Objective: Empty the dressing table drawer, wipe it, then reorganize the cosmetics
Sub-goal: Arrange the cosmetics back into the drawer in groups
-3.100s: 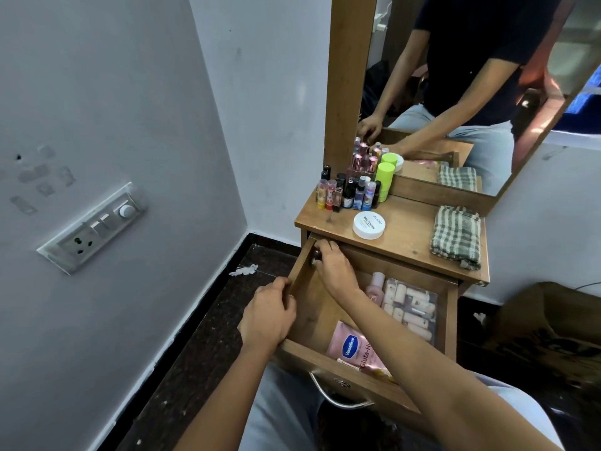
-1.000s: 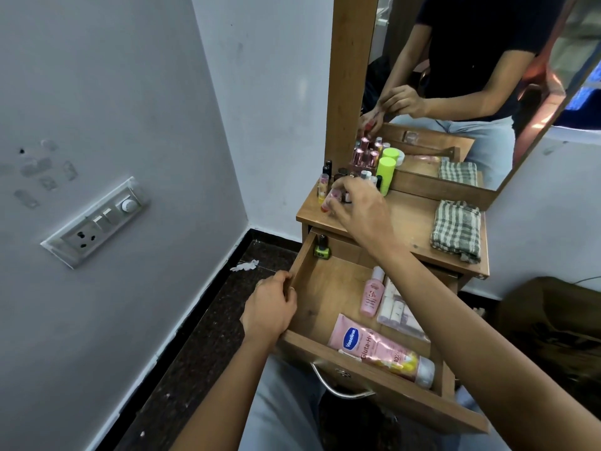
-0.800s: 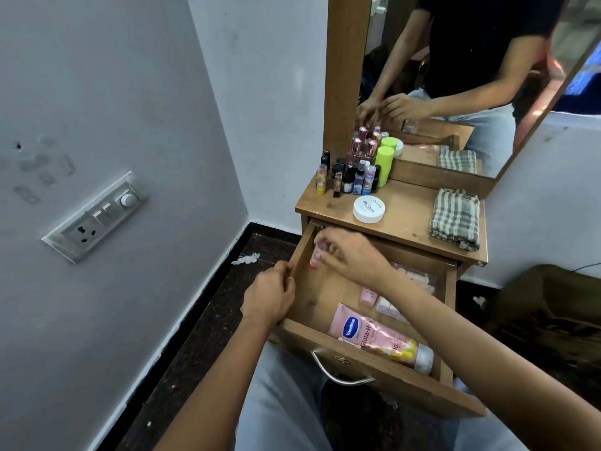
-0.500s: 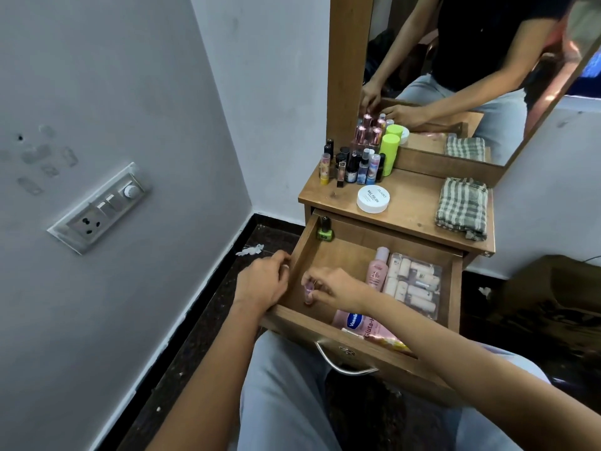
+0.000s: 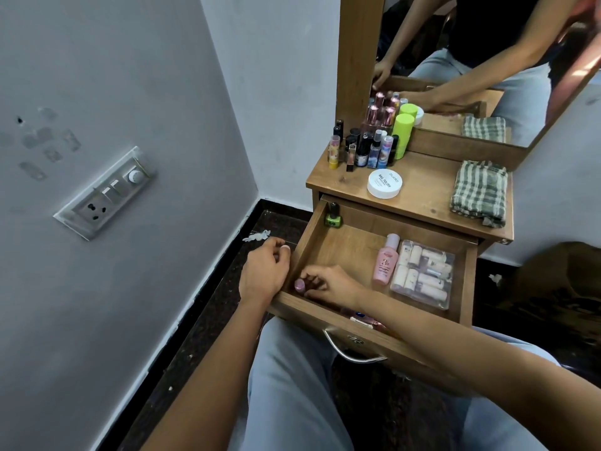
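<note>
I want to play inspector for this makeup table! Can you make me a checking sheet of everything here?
Surface: wooden tabletop, drawer pulled open.
Job's things: green nail polish in the drawer's back left corner; pink bottle beside a clear pouch of tubes; pink tube at the front, mostly hidden by the arm. Small bottles, green stick and white jar stand on top.
Clutter: checked cloth; paper scrap on the floor.
Hands: left hand grips the drawer's side; right hand holds a small pink-capped item inside.
Cables: nothing seen.
Surroundings: mirror, wall socket.
</note>
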Demonstrator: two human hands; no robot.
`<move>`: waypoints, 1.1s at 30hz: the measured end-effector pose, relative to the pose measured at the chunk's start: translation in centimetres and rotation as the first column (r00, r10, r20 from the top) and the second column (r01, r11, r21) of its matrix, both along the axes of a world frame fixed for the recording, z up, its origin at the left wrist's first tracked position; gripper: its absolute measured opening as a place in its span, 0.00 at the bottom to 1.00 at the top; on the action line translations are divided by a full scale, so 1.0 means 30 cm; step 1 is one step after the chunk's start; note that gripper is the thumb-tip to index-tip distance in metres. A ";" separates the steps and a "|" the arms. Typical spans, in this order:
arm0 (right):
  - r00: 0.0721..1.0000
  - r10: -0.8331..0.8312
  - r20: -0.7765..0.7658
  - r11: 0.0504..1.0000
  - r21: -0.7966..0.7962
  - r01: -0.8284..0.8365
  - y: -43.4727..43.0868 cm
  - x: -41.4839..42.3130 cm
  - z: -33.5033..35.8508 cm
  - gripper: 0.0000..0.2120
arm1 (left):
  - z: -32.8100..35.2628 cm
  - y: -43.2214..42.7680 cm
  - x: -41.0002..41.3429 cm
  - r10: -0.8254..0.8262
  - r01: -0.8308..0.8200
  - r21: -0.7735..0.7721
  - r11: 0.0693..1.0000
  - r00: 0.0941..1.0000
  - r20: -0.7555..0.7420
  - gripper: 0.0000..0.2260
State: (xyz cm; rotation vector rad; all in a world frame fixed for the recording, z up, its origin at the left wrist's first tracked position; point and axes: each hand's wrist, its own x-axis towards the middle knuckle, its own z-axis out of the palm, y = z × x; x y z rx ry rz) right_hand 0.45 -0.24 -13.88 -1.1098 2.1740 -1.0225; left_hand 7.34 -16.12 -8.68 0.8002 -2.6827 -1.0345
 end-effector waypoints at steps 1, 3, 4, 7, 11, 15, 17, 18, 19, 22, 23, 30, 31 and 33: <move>1.000 -0.010 0.007 1.000 0.001 0.010 -0.009 0.002 -0.009 0.10 | -0.001 0.000 0.000 0.002 -0.002 0.005 1.000 1.000 0.002 0.13; 0.999 -0.033 0.029 0.999 0.001 0.033 -0.023 0.008 -0.014 0.06 | 0.000 0.001 0.001 0.003 -0.003 0.008 1.000 1.000 0.010 0.13; 0.998 -0.042 0.039 0.999 -0.003 0.042 -0.029 0.009 -0.015 0.06 | 0.002 0.001 0.001 0.002 -0.002 0.004 1.000 1.000 0.014 0.13; 0.998 -0.052 0.041 0.999 0.003 0.052 -0.041 0.010 -0.010 0.08 | 0.003 0.003 0.001 0.011 -0.011 0.001 1.000 1.000 0.021 0.12; 0.998 -0.050 0.031 0.999 0.005 0.050 -0.042 0.006 -0.020 0.06 | 0.006 0.005 0.000 0.017 -0.017 -0.013 1.000 1.000 0.021 0.12; 0.999 0.021 -0.048 0.998 0.061 -0.019 -0.027 -0.009 0.018 0.09 | 0.009 0.007 -0.002 0.021 -0.020 -0.014 1.000 0.999 0.025 0.13; 0.995 -0.006 -0.097 1.000 0.024 0.008 -0.002 -0.042 0.071 0.09 | 0.010 0.007 -0.001 0.027 -0.026 -0.025 0.999 0.999 0.026 0.13; 0.989 -0.042 -0.141 0.999 -0.015 0.041 0.012 -0.068 0.107 0.09 | 0.009 0.008 -0.002 0.027 -0.026 -0.033 0.999 0.999 0.027 0.12; 0.974 -0.088 -0.211 0.995 -0.060 0.077 0.023 -0.097 0.146 0.08 | 0.008 0.008 0.000 0.027 -0.026 -0.038 0.999 0.999 0.031 0.12; 0.866 -0.280 -0.414 0.953 -0.226 0.200 0.031 -0.211 0.283 0.08 | 0.011 0.009 -0.002 0.033 -0.032 -0.028 0.999 0.999 0.031 0.12; 0.819 -0.356 -0.450 0.927 -0.282 0.248 0.027 -0.253 0.330 0.08 | 0.012 0.009 -0.002 0.032 -0.031 -0.025 0.999 0.999 0.031 0.12; 0.620 -0.481 -0.620 0.867 -0.232 0.441 -0.040 -0.493 0.519 0.17 | 0.015 0.012 0.001 0.018 -0.016 -0.044 0.999 0.998 0.052 0.11; 0.621 -0.446 -0.645 0.879 -0.183 0.441 -0.054 -0.510 0.525 0.18 | 0.015 0.012 0.002 0.016 -0.013 -0.048 0.999 0.998 0.056 0.11; 0.629 -0.374 -0.681 0.894 -0.085 0.440 -0.074 -0.530 0.524 0.18 | 0.014 0.012 0.003 0.016 -0.013 -0.053 0.999 0.998 0.055 0.11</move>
